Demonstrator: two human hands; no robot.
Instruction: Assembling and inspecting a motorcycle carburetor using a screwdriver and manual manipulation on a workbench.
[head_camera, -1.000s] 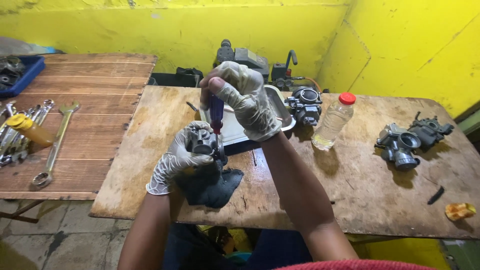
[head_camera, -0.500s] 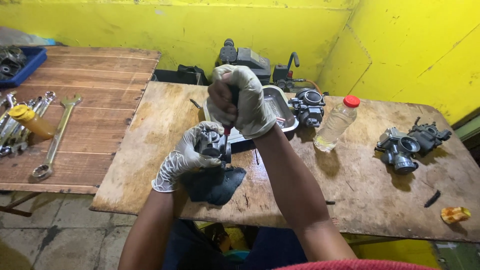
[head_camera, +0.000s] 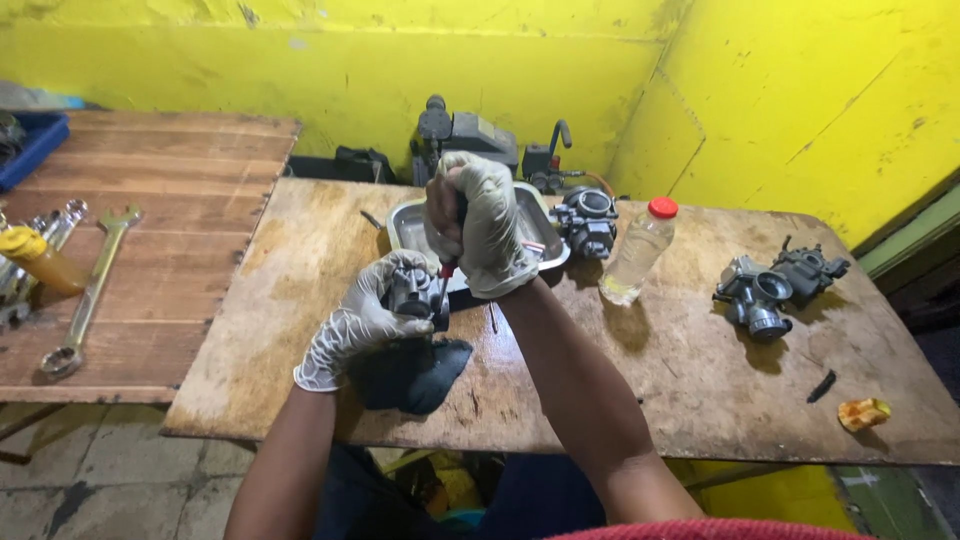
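Both my hands wear pale gloves. My left hand grips a small grey carburetor just above a dark cloth on the wooden table. My right hand is closed around the handle of a screwdriver, held upright with its tip down on the carburetor. A metal tray lies right behind my hands.
Another carburetor stands by the tray, and two more sit at the right. A clear bottle with a red cap stands mid-table. Wrenches and a yellow bottle lie on the left plank bench. Yellow walls close the back and right.
My right hand has come down with the screwdriver, from raised above the carburetor to its tip resting on it. The left hand keeps holding the carburetor.
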